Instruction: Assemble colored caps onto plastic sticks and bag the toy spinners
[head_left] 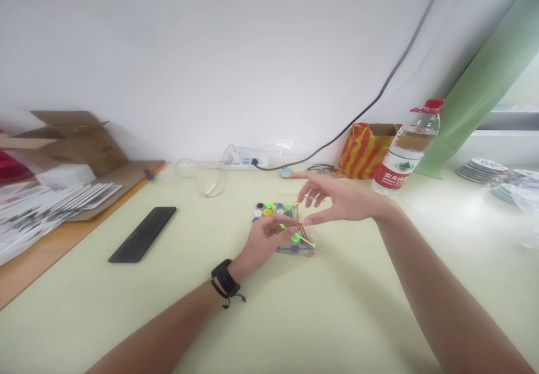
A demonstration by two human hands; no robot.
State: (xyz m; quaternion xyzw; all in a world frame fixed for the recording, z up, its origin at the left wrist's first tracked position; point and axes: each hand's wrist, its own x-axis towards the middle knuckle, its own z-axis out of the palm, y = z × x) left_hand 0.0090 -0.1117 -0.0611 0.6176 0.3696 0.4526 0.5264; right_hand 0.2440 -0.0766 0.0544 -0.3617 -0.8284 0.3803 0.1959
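Observation:
My left hand (pixel 266 238) has its thumb and fingers pinched on a bright green plastic piece (pixel 296 237), thin with a round middle. Beneath it on the table lies a clear box (pixel 305 250) with red, blue and green parts showing inside or on it. Several small round pieces in black, white, yellow and blue (pixel 266 212) sit at the box's far left. My right hand (pixel 332 197) hovers just above and right of the box, its fingers spread apart and nothing visible in them. The left fingers partly hide the box.
A black flat case (pixel 143 233) lies on the left of the pale table (pixel 261 329). Behind are a power strip (pixel 244 158), a white cable (pixel 210 188), a striped bag (pixel 362 152) and a water bottle (pixel 400 160). Cardboard (pixel 84 144) is at far left, stacked discs (pixel 482 170) at right.

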